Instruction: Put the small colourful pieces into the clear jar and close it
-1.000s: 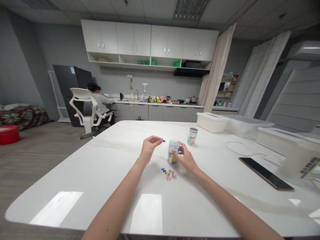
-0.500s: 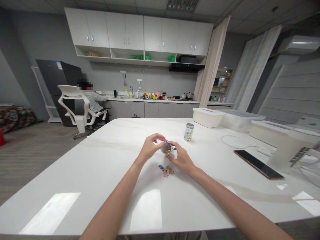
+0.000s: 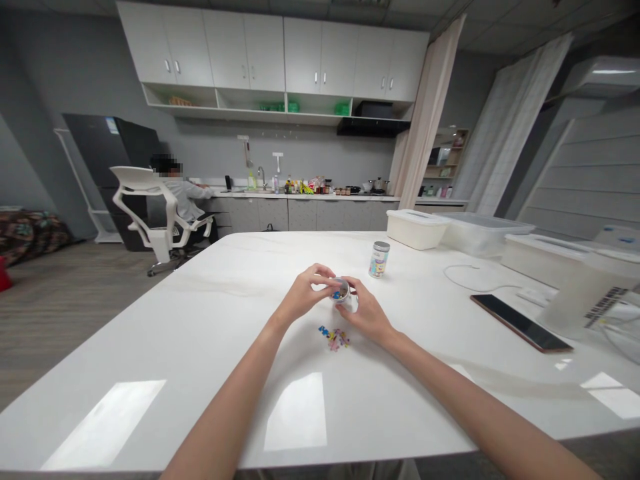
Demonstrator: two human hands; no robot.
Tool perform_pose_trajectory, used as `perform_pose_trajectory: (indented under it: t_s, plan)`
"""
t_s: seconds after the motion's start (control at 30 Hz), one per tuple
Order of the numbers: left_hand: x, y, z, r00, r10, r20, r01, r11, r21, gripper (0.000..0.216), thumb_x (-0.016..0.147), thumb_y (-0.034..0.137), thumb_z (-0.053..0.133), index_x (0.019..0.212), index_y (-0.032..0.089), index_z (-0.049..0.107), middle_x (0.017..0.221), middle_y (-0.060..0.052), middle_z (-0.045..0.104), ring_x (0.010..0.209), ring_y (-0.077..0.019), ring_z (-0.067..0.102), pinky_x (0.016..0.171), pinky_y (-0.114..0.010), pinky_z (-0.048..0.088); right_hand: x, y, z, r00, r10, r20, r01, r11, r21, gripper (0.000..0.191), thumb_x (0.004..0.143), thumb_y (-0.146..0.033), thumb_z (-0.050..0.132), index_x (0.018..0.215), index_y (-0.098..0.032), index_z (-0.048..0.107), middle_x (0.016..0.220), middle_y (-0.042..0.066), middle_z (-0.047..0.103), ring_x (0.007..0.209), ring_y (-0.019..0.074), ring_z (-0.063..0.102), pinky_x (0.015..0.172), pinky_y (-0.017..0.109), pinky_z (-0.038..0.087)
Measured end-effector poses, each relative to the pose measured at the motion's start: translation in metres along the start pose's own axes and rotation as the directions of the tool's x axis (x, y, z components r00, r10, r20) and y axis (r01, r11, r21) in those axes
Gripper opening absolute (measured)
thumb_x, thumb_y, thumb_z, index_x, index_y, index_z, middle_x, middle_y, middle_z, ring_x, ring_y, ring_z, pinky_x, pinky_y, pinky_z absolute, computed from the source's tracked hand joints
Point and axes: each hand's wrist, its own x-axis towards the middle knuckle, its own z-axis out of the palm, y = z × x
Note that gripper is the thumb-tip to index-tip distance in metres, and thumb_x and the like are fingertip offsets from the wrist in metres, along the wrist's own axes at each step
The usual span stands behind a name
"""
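Note:
A small round can [image 3: 345, 300] is tilted with its mouth toward me, and my right hand [image 3: 367, 311] is wrapped around its right side. At the mouth, the thumb and fingers of my left hand [image 3: 310, 293] come together on a small blue jigsaw piece [image 3: 337, 294]. Other small bits lie inside the can, too small to tell apart. On the table just below my hands lies a little pile of pink, yellow, purple and blue jigsaw pieces [image 3: 338, 340]. A second can [image 3: 379, 260] with a grey lid and a cartoon label stands upright beyond my right hand.
A dark phone [image 3: 520, 323] and a frosted tumbler [image 3: 567, 300] are on the right of the white table [image 3: 200, 360]. White lidded boxes [image 3: 416, 228] line its right rear, with a cable in front. Behind, a person [image 3: 187, 199] sits on a white chair near the counter.
The can has tipped more toward me and shifted slightly right. My left fingers have lowered the blue piece from above the rim into the can's mouth.

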Motion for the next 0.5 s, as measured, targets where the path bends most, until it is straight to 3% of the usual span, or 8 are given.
perform_pose_trajectory:
  t_s: [0.1, 0.17, 0.23, 0.3, 0.4, 0.5]
  plan:
    - [0.002, 0.000, 0.000, 0.999, -0.007, -0.051, 0.007, 1.000, -0.010, 0.015, 0.078, 0.034, 0.069, 0.083, 0.023, 0.077, 0.100, -0.007, 0.062, 0.093, -0.0195, 0.057, 0.073, -0.028, 0.044, 0.000, -0.002, -0.003, 0.999, -0.038, -0.008, 0.037, 0.999, -0.034, 0.051, 0.080, -0.024, 0.062, 0.128, -0.023, 0.044, 0.124, 0.010, 0.059, 0.113, 0.0248, 0.059, 0.096, 0.044, 0.050]
    - [0.005, -0.001, -0.001, 0.984, -0.032, -0.173, 0.023, 0.998, -0.051, 0.017, 0.080, 0.035, 0.066, 0.085, 0.021, 0.072, 0.096, -0.006, 0.062, 0.092, -0.0183, 0.058, 0.074, -0.027, 0.044, 0.001, -0.005, -0.006, 0.993, -0.089, -0.078, 0.083, 0.994, -0.076, 0.051, 0.080, -0.024, 0.063, 0.127, -0.023, 0.044, 0.123, 0.011, 0.060, 0.113, 0.0258, 0.059, 0.095, 0.045, 0.051]
    - [0.008, -0.004, -0.002, 0.940, -0.099, -0.326, 0.062, 0.991, -0.122, 0.017, 0.081, 0.036, 0.063, 0.085, 0.019, 0.065, 0.090, -0.004, 0.061, 0.087, -0.0169, 0.058, 0.073, -0.026, 0.044, 0.001, -0.008, -0.010, 0.975, -0.151, -0.163, 0.133, 0.984, -0.115, 0.051, 0.080, -0.024, 0.063, 0.127, -0.023, 0.044, 0.123, 0.011, 0.061, 0.114, 0.0266, 0.059, 0.096, 0.045, 0.051]
    - [0.010, -0.009, -0.004, 0.887, -0.177, -0.428, 0.108, 0.978, -0.181, 0.015, 0.080, 0.034, 0.062, 0.084, 0.020, 0.057, 0.083, -0.001, 0.059, 0.081, -0.0154, 0.057, 0.071, -0.025, 0.044, 0.002, -0.009, -0.013, 0.963, -0.210, -0.167, 0.190, 0.973, -0.129, 0.052, 0.079, -0.023, 0.063, 0.127, -0.024, 0.044, 0.124, 0.012, 0.061, 0.116, 0.0270, 0.058, 0.097, 0.045, 0.050]
    - [0.012, -0.017, -0.007, 0.842, -0.251, -0.477, 0.164, 0.962, -0.217, 0.014, 0.077, 0.030, 0.061, 0.080, 0.020, 0.053, 0.078, 0.000, 0.056, 0.075, -0.0143, 0.056, 0.068, -0.025, 0.044, 0.004, -0.009, -0.015, 0.967, -0.142, -0.213, 0.123, 0.987, -0.102, 0.052, 0.079, -0.026, 0.063, 0.127, -0.023, 0.044, 0.122, 0.012, 0.061, 0.109, 0.0266, 0.061, 0.091, 0.044, 0.053]
    - [0.012, -0.021, -0.007, 0.828, -0.291, -0.480, 0.194, 0.951, -0.242, 0.014, 0.075, 0.029, 0.062, 0.078, 0.020, 0.052, 0.076, 0.000, 0.056, 0.073, -0.0142, 0.055, 0.067, -0.025, 0.044, 0.005, -0.010, -0.015, 0.960, -0.029, -0.280, 0.011, 0.998, -0.068, 0.052, 0.078, -0.031, 0.065, 0.126, -0.022, 0.045, 0.119, 0.012, 0.061, 0.104, 0.0259, 0.062, 0.086, 0.043, 0.055]
